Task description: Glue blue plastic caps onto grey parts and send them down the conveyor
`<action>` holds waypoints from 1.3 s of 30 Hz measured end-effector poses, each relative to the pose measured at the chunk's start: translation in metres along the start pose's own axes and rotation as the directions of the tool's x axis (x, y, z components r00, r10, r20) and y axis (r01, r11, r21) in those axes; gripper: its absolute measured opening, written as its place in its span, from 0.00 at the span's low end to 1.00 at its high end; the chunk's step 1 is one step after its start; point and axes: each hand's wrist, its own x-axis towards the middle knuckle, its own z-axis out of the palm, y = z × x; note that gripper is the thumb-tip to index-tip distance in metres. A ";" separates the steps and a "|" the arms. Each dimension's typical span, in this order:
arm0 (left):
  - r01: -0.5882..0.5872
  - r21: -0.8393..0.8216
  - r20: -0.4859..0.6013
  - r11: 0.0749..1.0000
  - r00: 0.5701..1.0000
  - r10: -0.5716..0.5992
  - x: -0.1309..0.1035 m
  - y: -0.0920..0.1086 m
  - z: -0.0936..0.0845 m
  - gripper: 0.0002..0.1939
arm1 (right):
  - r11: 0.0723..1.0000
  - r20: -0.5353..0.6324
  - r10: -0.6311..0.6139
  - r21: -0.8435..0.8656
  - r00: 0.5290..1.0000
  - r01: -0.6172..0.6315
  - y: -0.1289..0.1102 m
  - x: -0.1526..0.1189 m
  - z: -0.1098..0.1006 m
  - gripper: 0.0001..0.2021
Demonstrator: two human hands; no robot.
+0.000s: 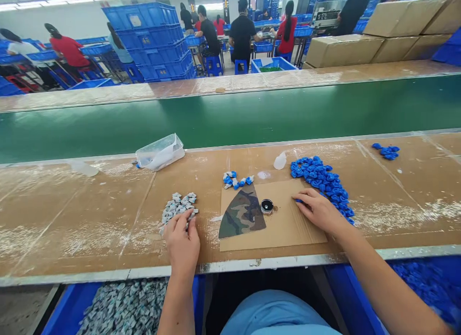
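My left hand [183,241] is at the near side of a pile of small grey-white pieces [177,204]. Its thumb and index finger are drawn close together there, and what lies between them is hard to make out. Over the right side of a cardboard sheet [284,234], my right hand [320,210] pinches a small blue piece, mostly hidden by the fingertips. A heap of crumpled blue pieces [320,179] lies just beyond that hand. Between my hands, a camouflage-patterned fan-shaped piece [243,215] and a small round black-centred container [267,206] rest on the cardboard.
Blue-and-white joined pieces [236,182] lie behind the camouflage piece. A clear plastic box [160,152] stands at the back left, near a green conveyor belt [230,114]. Blue bins of grey pieces [122,306] and blue pieces [425,287] sit below the table edge. People work beyond.
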 end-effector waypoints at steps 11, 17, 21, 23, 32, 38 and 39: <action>0.627 -0.683 0.534 0.374 0.779 -0.329 -0.030 0.060 0.034 0.18 | 0.936 -0.112 0.138 0.339 0.984 -0.093 -0.031 0.004 0.005 0.11; 0.677 -0.614 0.642 0.405 0.727 -0.242 -0.044 0.071 0.051 0.19 | 0.893 -0.089 0.057 0.450 0.994 -0.011 -0.057 0.012 0.008 0.12; 0.710 -0.587 0.680 0.390 0.693 -0.238 -0.048 0.068 0.053 0.21 | 0.904 -0.052 0.016 0.426 0.999 0.008 -0.062 0.019 0.009 0.10; 0.731 -0.571 0.711 0.373 0.668 -0.220 -0.048 0.068 0.052 0.24 | 0.923 -0.060 -0.037 0.380 0.998 0.057 -0.063 0.021 0.009 0.10; 0.699 -0.600 0.695 0.388 0.696 -0.179 -0.048 0.075 0.050 0.18 | 0.953 -0.130 -0.146 0.248 0.981 0.175 -0.062 0.021 0.009 0.12; 0.669 -0.620 0.669 0.410 0.724 -0.170 -0.049 0.073 0.051 0.15 | 0.955 -0.146 -0.161 0.227 0.976 0.192 -0.062 0.020 0.009 0.13; 0.671 -0.615 0.672 0.414 0.721 -0.168 -0.049 0.072 0.051 0.16 | 0.955 -0.141 -0.153 0.233 0.978 0.183 -0.061 0.020 0.009 0.13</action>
